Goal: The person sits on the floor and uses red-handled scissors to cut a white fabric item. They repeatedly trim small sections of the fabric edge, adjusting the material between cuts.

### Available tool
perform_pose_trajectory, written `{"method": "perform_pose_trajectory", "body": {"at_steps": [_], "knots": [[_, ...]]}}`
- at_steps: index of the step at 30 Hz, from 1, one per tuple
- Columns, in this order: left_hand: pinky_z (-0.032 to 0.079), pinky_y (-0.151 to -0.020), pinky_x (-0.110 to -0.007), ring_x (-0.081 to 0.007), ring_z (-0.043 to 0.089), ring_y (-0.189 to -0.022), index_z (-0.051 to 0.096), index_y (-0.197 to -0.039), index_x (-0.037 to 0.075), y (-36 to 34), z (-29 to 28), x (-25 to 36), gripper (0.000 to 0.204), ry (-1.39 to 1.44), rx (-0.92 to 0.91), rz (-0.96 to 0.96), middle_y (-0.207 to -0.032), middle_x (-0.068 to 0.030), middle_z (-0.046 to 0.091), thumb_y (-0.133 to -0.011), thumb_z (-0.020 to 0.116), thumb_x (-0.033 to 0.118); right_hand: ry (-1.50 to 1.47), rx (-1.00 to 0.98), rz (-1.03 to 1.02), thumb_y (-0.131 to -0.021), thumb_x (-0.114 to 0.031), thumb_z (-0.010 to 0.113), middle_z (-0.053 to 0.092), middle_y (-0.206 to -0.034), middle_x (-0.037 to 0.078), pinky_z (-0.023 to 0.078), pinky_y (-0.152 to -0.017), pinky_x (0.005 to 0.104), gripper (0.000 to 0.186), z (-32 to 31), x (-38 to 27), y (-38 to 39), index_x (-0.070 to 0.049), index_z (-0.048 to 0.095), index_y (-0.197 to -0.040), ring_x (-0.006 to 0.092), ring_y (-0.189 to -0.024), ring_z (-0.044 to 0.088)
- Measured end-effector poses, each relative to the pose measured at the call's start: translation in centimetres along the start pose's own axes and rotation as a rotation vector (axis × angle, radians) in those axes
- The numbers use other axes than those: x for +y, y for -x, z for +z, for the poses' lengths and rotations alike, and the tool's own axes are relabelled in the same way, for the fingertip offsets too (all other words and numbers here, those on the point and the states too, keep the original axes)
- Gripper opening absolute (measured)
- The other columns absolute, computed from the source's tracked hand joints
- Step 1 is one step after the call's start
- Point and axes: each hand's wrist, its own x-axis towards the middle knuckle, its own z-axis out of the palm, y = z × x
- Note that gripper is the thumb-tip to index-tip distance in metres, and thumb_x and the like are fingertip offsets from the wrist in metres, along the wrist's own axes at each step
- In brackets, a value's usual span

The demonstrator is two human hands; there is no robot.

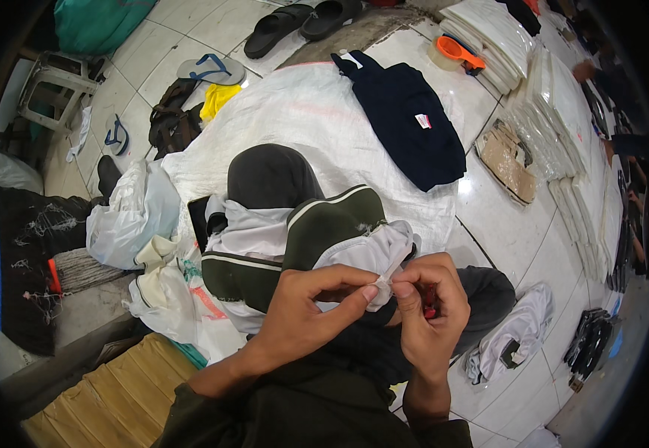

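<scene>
The person's left hand (315, 305) and right hand (435, 310) meet just above the lap, fingertips close together. The left hand grips the edge of a white lining (365, 250) between thumb and forefinger; the right hand pinches the same edge just beside it. A small red object (430, 300) shows at the right hand's curled fingers; its kind and how firmly it is held cannot be told. The lining belongs to a dark green garment (332, 224) with white piping, which lies across the lap and over the near part of a white woven sheet (294, 112). To the left of the garment lies a black phone (198, 222), partly covered, with a white plastic bag (134, 216) beyond its left side. Farther out, a navy garment (403, 119) with a white label lies across the right edge of the sheet. Beyond it, an orange scoop (460, 52) sits near a stack of plastic-wrapped white packages (500, 33). At the far side, black sandals (273, 31) rest near the tiled floor's (212, 26) upper edge.
</scene>
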Motion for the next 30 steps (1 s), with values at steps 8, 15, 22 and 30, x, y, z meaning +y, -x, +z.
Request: {"method": "perform_pose_trajectory", "body": {"at_steps": [8,15,22,30], "knots": [[0.051,-0.075,-0.023,-0.0061,0.065,-0.086,0.073,-0.109,-0.003,-0.2,-0.3,-0.2,0.015,0.1,-0.092,-0.111,-0.097,-0.0036,0.074,-0.103,0.072,0.011,0.068,-0.024,-0.05,-0.095,-0.004,0.078,0.065,-0.095,0.009,0.047,-0.071,0.0255,0.01,-0.1,0.5,0.6,0.001,0.069,-0.097,0.0146,-0.08,0.061],[0.045,-0.073,-0.022,-0.0025,0.057,-0.082,0.069,-0.105,-0.001,0.0,0.2,-0.5,0.016,0.074,-0.025,-0.04,-0.091,0.0001,0.068,-0.105,0.07,0.015,-0.08,0.013,0.009,-0.102,-0.015,0.073,0.063,-0.095,0.006,0.044,-0.071,0.0236,0.018,-0.4,1.3,0.8,0.001,0.065,-0.097,0.0106,-0.079,0.056],[0.05,-0.069,-0.022,-0.0035,0.06,-0.078,0.07,-0.106,-0.004,0.0,0.4,-1.1,0.019,0.136,-0.013,-0.073,-0.086,-0.0009,0.069,-0.106,0.069,0.015,-0.091,0.085,0.055,-0.104,-0.014,0.07,0.063,-0.093,0.006,0.043,-0.07,0.0237,0.016,0.0,1.9,1.3,0.0,0.066,-0.098,0.0099,-0.078,0.055],[0.057,-0.082,-0.026,-0.0103,0.07,-0.089,0.067,-0.118,-0.003,-0.2,0.4,-0.7,0.022,0.286,-0.045,-0.173,-0.101,-0.0068,0.071,-0.108,0.064,0.016,0.383,0.101,-0.207,-0.086,-0.013,0.087,0.067,-0.099,0.01,0.045,-0.061,0.0259,0.03,0.0,0.1,1.8,0.001,0.073,-0.109,0.0151,-0.078,0.061]]}}
